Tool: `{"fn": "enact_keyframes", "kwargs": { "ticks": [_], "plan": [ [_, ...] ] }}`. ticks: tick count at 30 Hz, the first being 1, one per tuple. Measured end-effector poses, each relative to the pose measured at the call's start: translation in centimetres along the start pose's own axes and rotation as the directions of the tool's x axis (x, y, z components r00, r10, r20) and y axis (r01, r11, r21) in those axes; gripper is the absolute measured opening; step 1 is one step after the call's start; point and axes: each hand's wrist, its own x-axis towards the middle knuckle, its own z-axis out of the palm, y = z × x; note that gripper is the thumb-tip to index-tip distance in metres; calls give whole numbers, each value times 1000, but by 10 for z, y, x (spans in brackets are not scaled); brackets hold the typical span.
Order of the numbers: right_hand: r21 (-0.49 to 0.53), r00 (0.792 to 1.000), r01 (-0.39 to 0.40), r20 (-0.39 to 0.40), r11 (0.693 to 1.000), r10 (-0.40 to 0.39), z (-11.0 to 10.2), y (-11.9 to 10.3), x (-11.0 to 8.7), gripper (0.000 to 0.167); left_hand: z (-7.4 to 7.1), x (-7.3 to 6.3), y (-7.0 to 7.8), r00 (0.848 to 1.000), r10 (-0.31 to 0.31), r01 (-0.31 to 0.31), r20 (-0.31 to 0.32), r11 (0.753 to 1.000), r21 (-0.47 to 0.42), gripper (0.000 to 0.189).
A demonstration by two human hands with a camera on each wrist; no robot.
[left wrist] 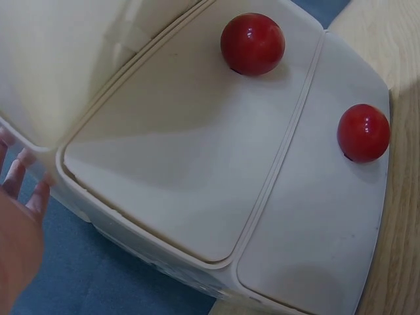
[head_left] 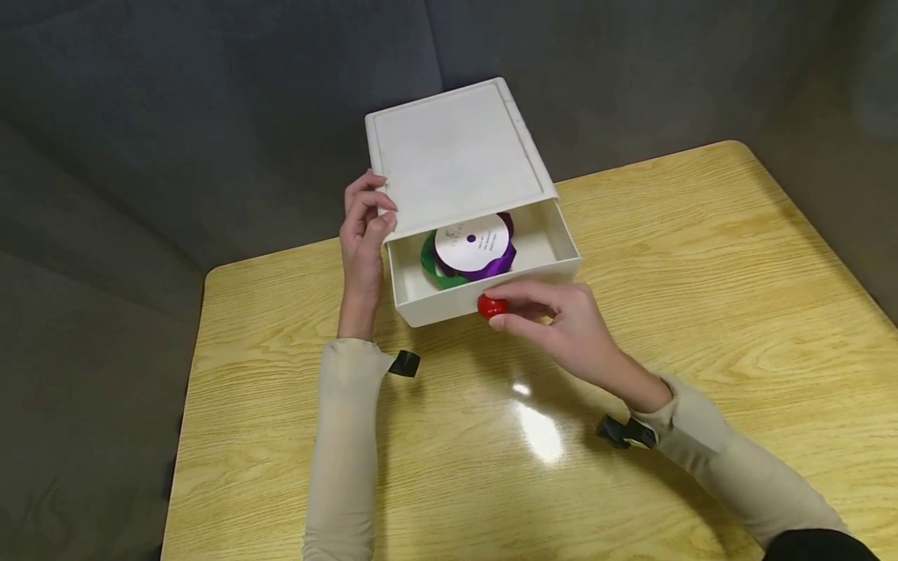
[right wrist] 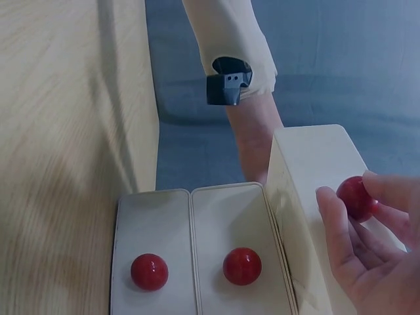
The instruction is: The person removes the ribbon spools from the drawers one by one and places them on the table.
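A white drawer cabinet (head_left: 456, 152) stands on the table with its top drawer (head_left: 435, 308) pulled partway out. My right hand (head_left: 561, 323) pinches that drawer's round red knob (head_left: 492, 306) between thumb and fingers. Inside the drawer lie a white-faced ribbon spool (head_left: 471, 253) with purple ribbon (head_left: 494, 266) and some green ribbon (head_left: 436, 269). At the cabinet's front left top edge my left hand (head_left: 366, 234) rests, fingers slightly bent with the tips on the top panel. The left wrist view shows only part of that hand, beside the cabinet.
Below the pulled drawer are two closed drawer fronts, with a red knob (right wrist: 242, 266) on one and another red knob (right wrist: 149, 272) on the other. The wooden table (head_left: 266, 436) extends around the cabinet. A dark grey curtain (head_left: 210, 101) hangs behind it.
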Motion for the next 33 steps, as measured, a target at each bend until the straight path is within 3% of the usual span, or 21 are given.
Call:
{"fn": "enact_keyframes", "kwargs": {
  "ticks": [9,26,30,33],
  "plan": [
    [-15,1000,23,3,1000,-23,0,0,-13,28,1,-1,2,1000,-6,6,1,1000,8,14],
    [-55,986,166,21,985,-165,0,-3,-28,32,2,-2,3,1000,-13,13,-1,1000,-3,12],
    [-99,979,184,106,978,-174,-7,-7,-26,33,2,-2,2,1000,-10,10,-7,1000,-10,13],
    [-159,960,226,203,961,-192,-19,-17,-23,27,2,-3,2,1000,-8,8,-8,1000,-11,12]
  ]
}}
